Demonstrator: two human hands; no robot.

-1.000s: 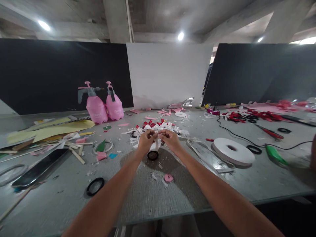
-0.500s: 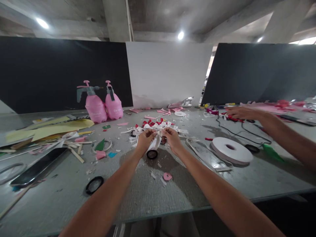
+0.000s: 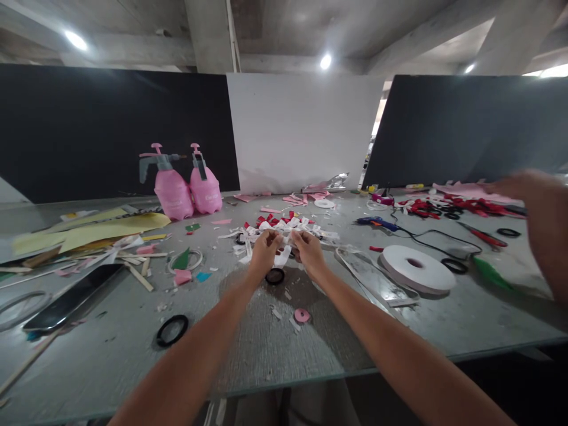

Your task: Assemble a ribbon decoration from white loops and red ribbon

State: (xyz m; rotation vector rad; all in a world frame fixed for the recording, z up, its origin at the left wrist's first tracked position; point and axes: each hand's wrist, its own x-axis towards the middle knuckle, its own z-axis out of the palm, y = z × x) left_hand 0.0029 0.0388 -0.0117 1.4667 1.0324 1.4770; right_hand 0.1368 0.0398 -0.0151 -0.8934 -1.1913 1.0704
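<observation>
Both my hands are stretched out over the middle of the grey table [image 3: 266, 349]. My left hand [image 3: 263, 251] and my right hand [image 3: 307, 251] are closed, pinching a piece of white ribbon [image 3: 281, 257] between them. The ribbon hangs down between the two hands. A small black ring [image 3: 274, 276] lies on the table just under them. Behind my hands sits a heap of white and red ribbon bows [image 3: 284, 228].
Two pink spray bottles [image 3: 188, 188] stand at the back left by yellow paper sheets [image 3: 93, 232]. A white tape roll [image 3: 418, 268], a blue glue gun [image 3: 376, 222] with black cable, a phone [image 3: 66, 303] and another black ring [image 3: 171, 330] lie around. Another person's blurred arm [image 3: 539, 219] is at right.
My hands have stayed together on the white ribbon, lowering it slightly. The other person's arm reached across the right side, then drew back; a blue glue gun now lies where it reached.
</observation>
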